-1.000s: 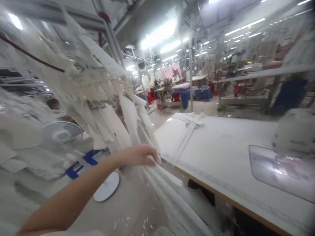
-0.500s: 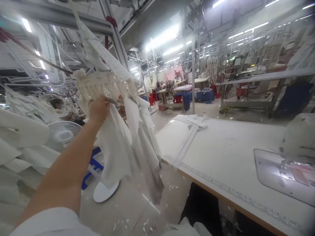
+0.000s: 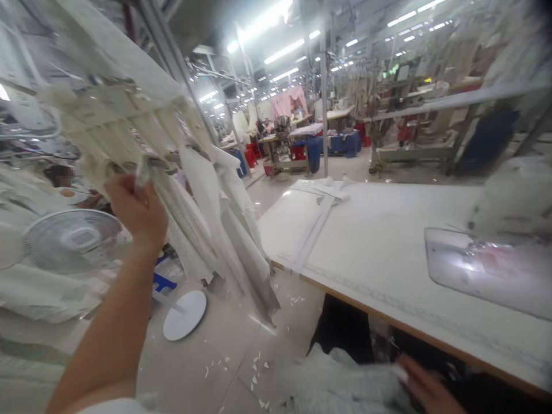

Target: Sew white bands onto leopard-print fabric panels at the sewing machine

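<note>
My left hand (image 3: 138,210) is raised at the left, its fingers pinched on the edge of a white fabric piece just under a hanging clip rack (image 3: 125,112). Several pale fabric pieces (image 3: 241,230) hang from the rack's clips beside that hand. At the bottom right, my right hand (image 3: 425,388) is partly in view and smeared by motion. Its fingertips are at the edge of a pale, crumpled cloth (image 3: 345,382) over my lap. Whether they grip the cloth I cannot tell.
A white sewing table (image 3: 379,230) with a metal machine plate (image 3: 470,259) extends to the right. Fabric strips (image 3: 317,224) lie across its left end. A standing fan (image 3: 81,236) and its round base (image 3: 185,316) are at the left. Scraps (image 3: 254,374) litter the floor. A co-worker (image 3: 69,187) sits beyond.
The view has shifted, and the clip rack with its fabric appears nearer and farther left. My left hand has moved left with it. My right hand has come into view at the bottom.
</note>
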Action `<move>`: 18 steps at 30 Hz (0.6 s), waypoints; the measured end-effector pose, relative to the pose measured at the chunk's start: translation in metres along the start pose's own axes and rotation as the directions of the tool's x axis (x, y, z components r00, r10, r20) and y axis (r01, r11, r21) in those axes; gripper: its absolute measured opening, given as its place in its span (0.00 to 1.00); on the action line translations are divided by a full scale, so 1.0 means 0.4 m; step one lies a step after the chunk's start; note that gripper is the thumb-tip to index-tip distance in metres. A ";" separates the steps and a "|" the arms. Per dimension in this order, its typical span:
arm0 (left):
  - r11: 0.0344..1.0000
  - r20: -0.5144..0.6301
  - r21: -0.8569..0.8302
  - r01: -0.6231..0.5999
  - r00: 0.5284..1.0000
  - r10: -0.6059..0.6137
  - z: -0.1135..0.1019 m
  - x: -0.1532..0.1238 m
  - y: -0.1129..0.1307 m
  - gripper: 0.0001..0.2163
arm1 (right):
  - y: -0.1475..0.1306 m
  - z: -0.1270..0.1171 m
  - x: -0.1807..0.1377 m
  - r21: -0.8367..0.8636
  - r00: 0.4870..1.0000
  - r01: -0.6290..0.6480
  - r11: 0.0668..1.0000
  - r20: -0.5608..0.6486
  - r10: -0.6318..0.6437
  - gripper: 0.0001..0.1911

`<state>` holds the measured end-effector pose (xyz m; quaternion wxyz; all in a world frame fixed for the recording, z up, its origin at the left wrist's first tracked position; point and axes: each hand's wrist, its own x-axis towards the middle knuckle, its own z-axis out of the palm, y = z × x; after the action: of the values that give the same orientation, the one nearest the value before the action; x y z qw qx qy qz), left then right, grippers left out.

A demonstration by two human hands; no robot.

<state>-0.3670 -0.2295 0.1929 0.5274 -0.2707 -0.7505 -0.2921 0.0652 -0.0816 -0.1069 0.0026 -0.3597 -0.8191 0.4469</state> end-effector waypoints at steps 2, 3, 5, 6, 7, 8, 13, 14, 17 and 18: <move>0.979 -0.037 -0.160 -0.125 0.992 0.120 -0.022 -0.187 0.089 0.16 | -0.009 -0.029 0.017 0.128 0.987 0.014 0.992 -0.160 0.006 0.19; 0.919 0.067 -0.345 -0.193 0.971 0.229 -0.034 -0.285 0.145 0.16 | -0.020 -0.046 0.020 0.192 0.963 0.110 0.975 -0.262 -0.057 0.20; 0.722 0.358 -0.675 -0.153 0.788 0.502 -0.060 -0.466 0.269 0.14 | -0.056 -0.081 0.019 0.201 0.934 0.248 0.948 -0.310 -0.178 0.19; 0.641 0.393 -0.757 -0.124 0.698 0.599 -0.073 -0.540 0.333 0.16 | -0.078 -0.099 0.018 0.196 0.932 0.243 0.950 -0.317 -0.173 0.17; 0.564 0.435 -0.824 -0.047 0.585 0.685 -0.084 -0.600 0.394 0.24 | -0.100 -0.117 0.017 0.188 0.932 0.244 0.951 -0.316 -0.177 0.15; 0.531 0.512 -0.842 0.093 0.445 0.735 -0.090 -0.643 0.450 0.30 | -0.122 -0.135 0.014 0.174 0.929 0.277 0.945 -0.298 -0.217 0.14; 0.469 0.543 -0.719 0.513 -0.006 0.840 -0.066 -0.614 0.623 0.10 | -0.174 -0.247 -0.030 0.063 0.884 0.396 0.916 -0.296 -0.362 0.07; 0.472 0.546 -0.724 0.504 -0.001 0.838 -0.056 -0.575 0.634 0.09 | -0.172 -0.276 -0.044 0.058 0.914 0.348 0.936 -0.242 -0.325 0.06; 0.554 0.633 -0.734 0.392 0.100 0.768 -0.019 -0.453 0.636 0.09 | -0.156 -0.380 -0.076 0.005 0.981 0.151 0.988 0.118 -0.151 0.05; 0.594 0.673 -0.721 0.356 0.158 0.722 0.000 -0.419 0.630 0.09 | -0.154 -0.420 -0.077 -0.057 0.981 0.111 0.992 0.168 -0.100 0.05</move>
<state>-0.1371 -0.0738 0.0722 -0.2155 -0.6892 -0.6426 -0.2562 0.1067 0.0017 0.0487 -0.0535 -0.2775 -0.8487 0.4470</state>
